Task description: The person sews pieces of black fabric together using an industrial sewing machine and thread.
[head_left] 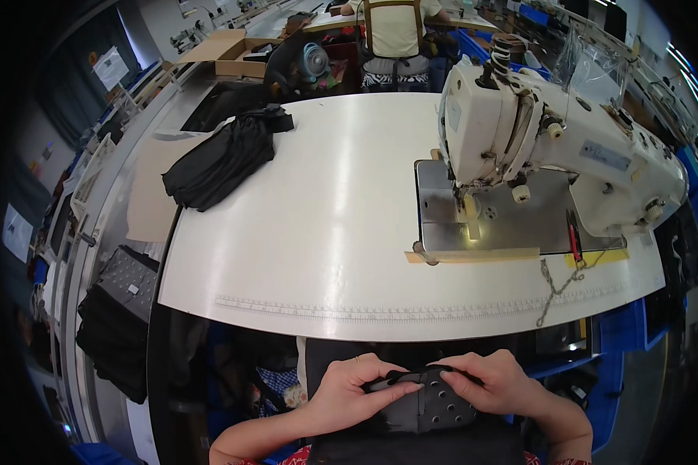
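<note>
Your left hand (354, 394) pinches the upper edge of a dark fabric piece (400, 419) between thumb and fingers, and your right hand (498, 382) pinches the same edge farther along. Neither hand is spread; some fingertips are hidden behind the cloth. The piece hangs between and below your hands, over your lap, just on the near side of the white table (310, 225).

It looks light and soft, likely to sag or fold wherever you leave it unsupported. The panel with ringed dots (447, 415), just below and left of your right hand, seems a little stiffer; whether the dots are eyelets or print, you cannot tell from here. The layered top edge gives the surest hold: grip it on either side of the upright seam (421, 411) between your hands, keeping the layers flush, since they could slide over one another. Nothing about it looks fragile.

Ahead and to the right of your right hand stands an industrial sewing machine (551, 128), with red-handled snips (573, 236) and a tangle of grey thread (552, 293) closer to you. Well ahead and left of your left hand lies a bundle of black cloth (225, 161).
</note>
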